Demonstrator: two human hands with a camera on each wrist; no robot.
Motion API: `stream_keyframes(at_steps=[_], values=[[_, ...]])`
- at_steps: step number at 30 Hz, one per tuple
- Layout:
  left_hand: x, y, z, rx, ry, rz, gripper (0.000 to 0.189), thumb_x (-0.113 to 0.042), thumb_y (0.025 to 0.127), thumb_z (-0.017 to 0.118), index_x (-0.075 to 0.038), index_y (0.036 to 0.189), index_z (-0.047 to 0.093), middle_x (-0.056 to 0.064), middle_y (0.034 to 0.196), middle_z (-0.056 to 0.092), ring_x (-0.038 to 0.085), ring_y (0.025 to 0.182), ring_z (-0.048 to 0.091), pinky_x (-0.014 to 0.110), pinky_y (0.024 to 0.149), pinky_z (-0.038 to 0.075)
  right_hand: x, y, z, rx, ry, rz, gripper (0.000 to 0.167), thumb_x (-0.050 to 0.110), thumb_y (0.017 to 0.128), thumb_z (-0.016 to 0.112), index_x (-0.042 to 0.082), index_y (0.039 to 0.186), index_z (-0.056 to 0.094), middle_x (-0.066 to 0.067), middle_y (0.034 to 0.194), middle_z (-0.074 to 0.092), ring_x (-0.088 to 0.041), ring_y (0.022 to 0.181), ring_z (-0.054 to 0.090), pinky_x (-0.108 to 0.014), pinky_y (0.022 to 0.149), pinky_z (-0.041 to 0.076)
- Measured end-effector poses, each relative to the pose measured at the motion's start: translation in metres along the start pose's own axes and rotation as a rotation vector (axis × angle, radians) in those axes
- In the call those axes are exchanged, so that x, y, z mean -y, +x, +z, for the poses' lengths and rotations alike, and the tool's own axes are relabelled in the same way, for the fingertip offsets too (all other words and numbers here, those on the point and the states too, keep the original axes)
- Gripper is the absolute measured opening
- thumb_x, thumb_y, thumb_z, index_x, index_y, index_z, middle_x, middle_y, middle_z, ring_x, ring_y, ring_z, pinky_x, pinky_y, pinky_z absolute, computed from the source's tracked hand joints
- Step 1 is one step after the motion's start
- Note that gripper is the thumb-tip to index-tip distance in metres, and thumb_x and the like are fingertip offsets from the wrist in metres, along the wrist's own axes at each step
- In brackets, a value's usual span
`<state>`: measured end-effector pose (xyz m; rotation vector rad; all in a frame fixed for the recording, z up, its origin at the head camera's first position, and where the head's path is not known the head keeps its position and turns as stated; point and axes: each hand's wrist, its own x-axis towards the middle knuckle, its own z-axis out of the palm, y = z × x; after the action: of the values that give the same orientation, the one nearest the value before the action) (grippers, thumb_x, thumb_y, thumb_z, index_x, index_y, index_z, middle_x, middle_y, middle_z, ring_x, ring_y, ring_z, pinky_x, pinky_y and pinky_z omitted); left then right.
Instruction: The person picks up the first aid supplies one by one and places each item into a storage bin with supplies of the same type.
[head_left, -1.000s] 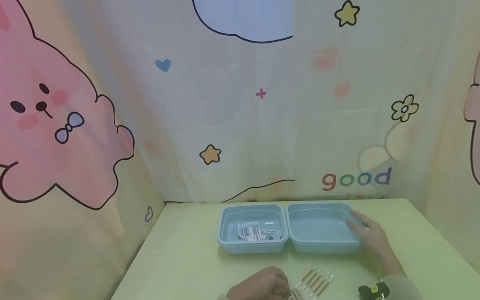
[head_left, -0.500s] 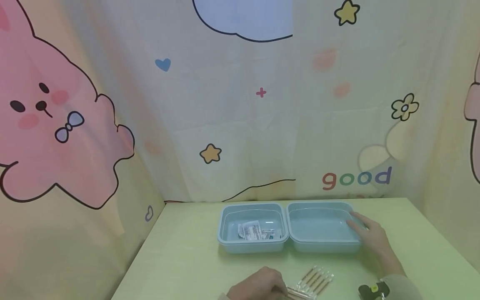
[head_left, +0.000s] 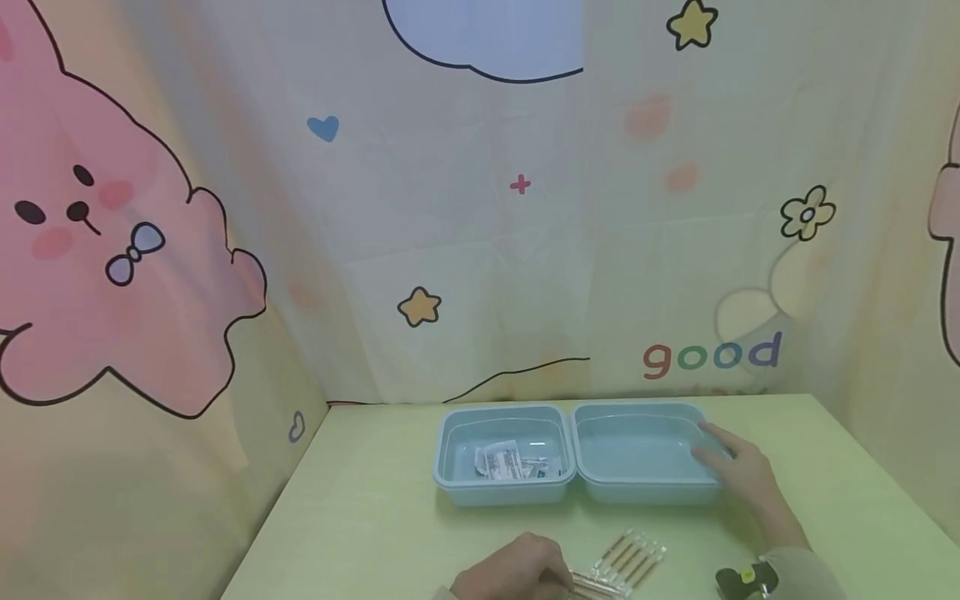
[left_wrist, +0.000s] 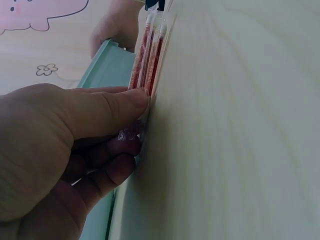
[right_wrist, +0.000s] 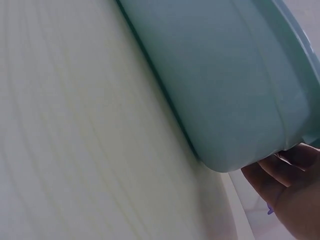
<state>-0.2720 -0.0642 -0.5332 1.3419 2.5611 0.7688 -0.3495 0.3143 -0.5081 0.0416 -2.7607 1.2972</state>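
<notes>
Thumb and fingers of my left hand [head_left: 517,567] pinch one end of a clear-wrapped packet of cotton swabs [left_wrist: 148,55], low over the table. The swabs have reddish-brown sticks and white tips. Just right of it in the head view, a second packet of swabs [head_left: 632,558] lies on the table, several sticks side by side. My right hand [head_left: 750,483] holds the right end of the right blue plastic bin [head_left: 648,482]. In the right wrist view, its fingers [right_wrist: 267,182] tuck under the bin's rim from outside.
Left of that bin, right beside it, stands a smaller blue plastic bin [head_left: 502,485] with white printed packets [head_left: 504,461] and other small clear-wrapped items inside. Both stand toward the back of the light wooden table [head_left: 360,500]. A cartoon-printed curtain [head_left: 480,208] rises behind.
My left hand has taken up the near swab packet and drawn it slightly left, turning it to lie more sideways. The right hand has stayed on the bin.
</notes>
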Motion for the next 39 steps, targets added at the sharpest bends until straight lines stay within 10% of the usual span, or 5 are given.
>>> stream_keyframes(at_steps=[39], values=[[-0.006,0.002,-0.01,-0.03,0.054,0.111,0.013,-0.013,0.089,0.069,-0.02,0.096,0.077,-0.017,0.083,0.067,-0.019,0.078,0.053,-0.001,0.071,0.044,0.001,0.003,0.001,0.046,-0.02,0.058,0.08,0.045,0.095,0.056,0.008,0.155,0.018,-0.035,0.154,0.015,-0.062,0.137,0.014,-0.076,0.104,0.017]])
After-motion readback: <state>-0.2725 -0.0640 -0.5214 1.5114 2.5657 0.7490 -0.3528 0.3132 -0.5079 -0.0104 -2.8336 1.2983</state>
